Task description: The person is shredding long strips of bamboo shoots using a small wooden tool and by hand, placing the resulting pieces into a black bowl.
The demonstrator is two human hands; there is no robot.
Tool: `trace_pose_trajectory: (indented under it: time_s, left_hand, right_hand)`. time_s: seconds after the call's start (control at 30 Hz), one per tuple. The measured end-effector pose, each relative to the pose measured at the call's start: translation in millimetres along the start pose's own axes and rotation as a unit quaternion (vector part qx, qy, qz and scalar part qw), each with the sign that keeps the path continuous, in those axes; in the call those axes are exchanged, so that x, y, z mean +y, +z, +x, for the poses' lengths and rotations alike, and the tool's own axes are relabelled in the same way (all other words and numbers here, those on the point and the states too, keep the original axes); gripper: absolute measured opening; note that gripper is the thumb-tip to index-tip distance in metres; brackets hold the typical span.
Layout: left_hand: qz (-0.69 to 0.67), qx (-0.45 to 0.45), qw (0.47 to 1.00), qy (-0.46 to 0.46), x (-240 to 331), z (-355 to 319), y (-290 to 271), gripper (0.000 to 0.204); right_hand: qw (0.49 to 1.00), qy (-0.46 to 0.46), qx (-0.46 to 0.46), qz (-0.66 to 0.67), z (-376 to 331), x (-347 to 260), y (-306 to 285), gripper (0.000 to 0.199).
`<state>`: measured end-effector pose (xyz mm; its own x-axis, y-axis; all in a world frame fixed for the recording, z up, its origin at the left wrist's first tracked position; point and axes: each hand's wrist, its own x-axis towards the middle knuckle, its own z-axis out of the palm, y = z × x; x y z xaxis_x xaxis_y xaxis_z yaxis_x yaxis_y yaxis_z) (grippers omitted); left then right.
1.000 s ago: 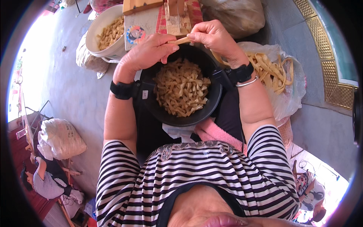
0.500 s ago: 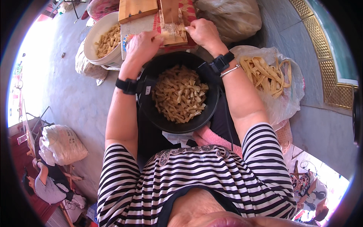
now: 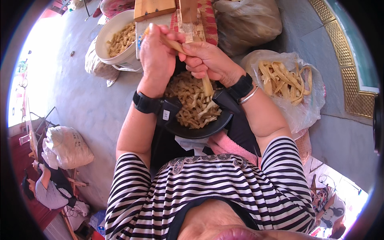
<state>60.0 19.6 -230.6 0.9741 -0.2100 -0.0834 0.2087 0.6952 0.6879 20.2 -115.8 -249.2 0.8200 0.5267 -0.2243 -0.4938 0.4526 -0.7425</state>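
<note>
Both hands have come back from the worn brown wooden piece [image 3: 188, 12] at the worktop's [image 3: 161, 31] near edge and drawn together; half a second ago we saw them apart there. Now a long, flat, tan strip [image 3: 173, 44] runs between them, so we judge that the handling has shifted from the wood to the air above the tub. The left hand [image 3: 157, 58] grasps the strip near its upper end, thumb raised along it; the right hand [image 3: 210, 60] has its fingers closed round it lower down. A tail of the same tan material hangs beneath the right hand; its link with the upper part is hidden in the fist.

Below, we find a round black tub [image 3: 196, 133] at the lap, filled with short tan folded pieces [image 3: 196, 114], the tail reaching down over them. Farther out to the right, a clear plastic bag [image 3: 306, 114] holds more long tan strips [image 3: 280, 82], loosely looped. Beyond the left hand, a white round bucket [image 3: 129, 62] beside the worktop contains similar small pieces [image 3: 122, 40], and a thick orange-brown wooden block [image 3: 154, 9] lies on top.
</note>
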Motion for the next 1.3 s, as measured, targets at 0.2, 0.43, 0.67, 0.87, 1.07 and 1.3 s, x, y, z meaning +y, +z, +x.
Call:
trace_pose_trajectory:
  time_s: [0.2,0.43,0.67,0.87,1.07,1.3]
  left_hand:
    - [0.225,-0.005,0.926,0.304,16.3,13.3,-32.0,0.033]
    - [0.523,-0.129,0.734,0.414,-14.0,-11.8,-10.7,0.024]
    - [0.445,-0.102,0.89,0.01,-5.3,-4.4,-10.5,0.021]
    - [0.621,-0.196,0.692,0.312,-6.6,-9.4,-10.7,0.008]
    - [0.618,-0.139,0.729,0.262,-5.6,-8.2,-16.9,0.007]
    - [0.589,-0.064,0.799,0.106,3.5,-2.4,-16.0,0.005]
  right_hand:
    - [0.999,-0.02,-0.011,0.029,6.2,8.4,9.1,0.021]
    - [0.866,-0.331,0.172,-0.333,6.9,18.6,13.9,0.02]
    - [0.859,-0.239,0.264,-0.367,4.4,15.1,-1.7,0.025]
    - [0.992,0.023,0.026,0.121,-3.6,-0.7,-15.8,0.031]
    - [0.982,-0.092,0.102,-0.126,-4.7,-4.7,-12.1,0.018]
    - [0.963,-0.2,0.09,-0.158,-3.7,-0.5,-16.5,0.011]
